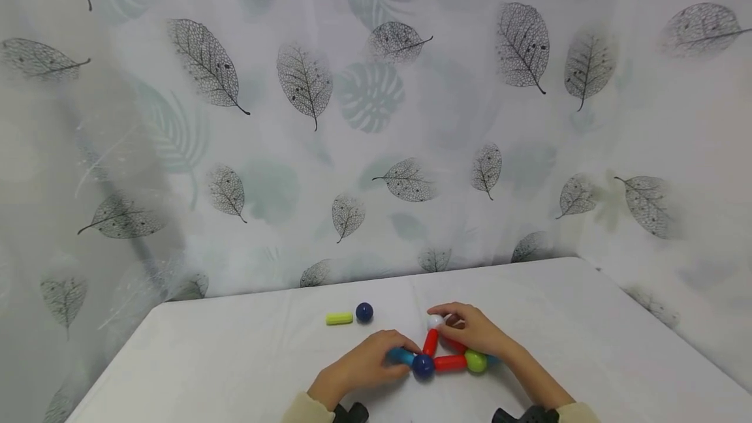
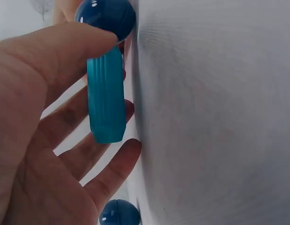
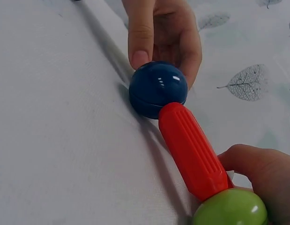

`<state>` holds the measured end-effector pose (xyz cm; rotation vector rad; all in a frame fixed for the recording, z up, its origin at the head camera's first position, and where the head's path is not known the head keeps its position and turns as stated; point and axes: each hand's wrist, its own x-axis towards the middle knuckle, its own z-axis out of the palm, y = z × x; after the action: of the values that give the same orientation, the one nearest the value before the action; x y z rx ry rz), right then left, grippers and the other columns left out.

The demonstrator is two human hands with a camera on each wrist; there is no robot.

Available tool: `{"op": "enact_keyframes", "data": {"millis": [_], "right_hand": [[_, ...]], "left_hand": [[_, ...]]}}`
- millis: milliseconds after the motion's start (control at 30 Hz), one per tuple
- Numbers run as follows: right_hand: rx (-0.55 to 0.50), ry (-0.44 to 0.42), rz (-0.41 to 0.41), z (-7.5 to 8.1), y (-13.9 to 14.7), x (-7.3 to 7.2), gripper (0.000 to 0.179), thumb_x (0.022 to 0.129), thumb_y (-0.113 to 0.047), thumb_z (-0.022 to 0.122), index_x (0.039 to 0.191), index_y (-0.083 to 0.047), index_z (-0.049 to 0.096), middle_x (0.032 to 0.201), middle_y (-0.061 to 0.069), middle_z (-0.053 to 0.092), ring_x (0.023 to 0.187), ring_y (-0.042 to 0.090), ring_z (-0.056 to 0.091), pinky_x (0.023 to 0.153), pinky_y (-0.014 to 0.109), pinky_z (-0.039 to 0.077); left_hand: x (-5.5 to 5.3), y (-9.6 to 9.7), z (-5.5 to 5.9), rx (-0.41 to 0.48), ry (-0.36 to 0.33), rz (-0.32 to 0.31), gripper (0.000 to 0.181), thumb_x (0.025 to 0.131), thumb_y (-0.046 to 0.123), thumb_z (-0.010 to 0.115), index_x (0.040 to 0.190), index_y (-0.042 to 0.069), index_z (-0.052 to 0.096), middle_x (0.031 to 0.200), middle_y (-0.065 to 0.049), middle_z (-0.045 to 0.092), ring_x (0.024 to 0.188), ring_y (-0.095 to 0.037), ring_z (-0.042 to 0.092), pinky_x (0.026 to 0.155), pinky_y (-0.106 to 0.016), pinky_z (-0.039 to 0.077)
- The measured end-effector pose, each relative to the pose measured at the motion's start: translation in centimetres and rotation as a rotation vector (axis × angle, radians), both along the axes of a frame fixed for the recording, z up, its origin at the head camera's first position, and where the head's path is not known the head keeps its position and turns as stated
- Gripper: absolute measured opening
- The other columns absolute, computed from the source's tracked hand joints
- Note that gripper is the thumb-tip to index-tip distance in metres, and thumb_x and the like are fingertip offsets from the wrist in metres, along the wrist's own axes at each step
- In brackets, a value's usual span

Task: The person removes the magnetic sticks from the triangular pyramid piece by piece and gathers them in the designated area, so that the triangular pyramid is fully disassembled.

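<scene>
My left hand (image 1: 370,363) pinches a light blue rod (image 2: 106,96) near the end that meets a dark blue ball (image 1: 423,366). In the left wrist view its thumb lies across the joint, while the other fingers spread behind the rod. From that ball, one red rod (image 1: 450,363) runs to a green ball (image 1: 476,361) and another red rod (image 1: 431,343) goes up to a white ball (image 1: 435,322). A third red rod (image 1: 454,344) closes the triangle, partly hidden under my right hand (image 1: 474,328). The right hand's fingers and thumb grip the white ball.
Behind the hands, a yellow-green rod (image 1: 339,319) lies beside a loose dark blue ball (image 1: 364,312) on the white table (image 1: 235,358). Another blue rod (image 1: 492,360) extends right from the green ball. A leaf-patterned curtain (image 1: 364,149) hangs along the table's back edge.
</scene>
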<state>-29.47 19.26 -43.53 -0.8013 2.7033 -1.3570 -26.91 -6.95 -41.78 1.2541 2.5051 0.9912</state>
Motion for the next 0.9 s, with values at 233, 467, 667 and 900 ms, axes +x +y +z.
{"op": "enact_keyframes", "data": {"millis": [233,467,667,900], "right_hand": [[0.010,0.016,0.001,-0.31,0.03,-0.04,0.033,0.093,-0.018,0.065,0.122,-0.003,0.065,0.112,0.011,0.066,0.090,0.013,0.059,0.076,0.024,0.049],[0.012,0.034,0.001,-0.36,0.10,-0.03,0.033,0.093,-0.019,0.065,0.122,-0.003,0.065,0.114,0.012,0.065,0.092,0.015,0.058,0.077,0.024,0.049],[0.004,0.031,0.000,-0.41,0.18,-0.08,0.034,0.093,-0.020,0.065,0.123,-0.003,0.064,0.116,0.012,0.064,0.093,0.015,0.058,0.077,0.024,0.049],[0.009,0.012,-0.004,-0.31,0.03,-0.16,0.034,0.093,-0.019,0.065,0.123,-0.003,0.064,0.116,0.012,0.064,0.092,0.015,0.057,0.077,0.024,0.048]], "left_hand": [[-0.28,0.00,-0.52,0.013,-0.034,0.021,0.022,0.091,0.016,0.070,0.112,0.011,0.069,0.107,0.005,0.068,0.095,0.002,0.054,0.091,-0.021,0.046],[-0.58,-0.03,-0.67,0.013,-0.041,0.010,0.023,0.090,0.017,0.070,0.113,0.012,0.069,0.109,0.004,0.069,0.097,0.002,0.053,0.093,-0.022,0.044],[-0.58,-0.14,-0.62,0.012,-0.037,0.005,0.024,0.092,0.020,0.067,0.115,0.012,0.069,0.110,0.004,0.070,0.098,0.002,0.054,0.093,-0.023,0.045],[-0.50,-0.12,-0.64,0.020,-0.075,0.026,0.024,0.094,0.021,0.065,0.115,0.012,0.070,0.111,0.004,0.070,0.102,0.000,0.058,0.095,-0.024,0.046]]}}
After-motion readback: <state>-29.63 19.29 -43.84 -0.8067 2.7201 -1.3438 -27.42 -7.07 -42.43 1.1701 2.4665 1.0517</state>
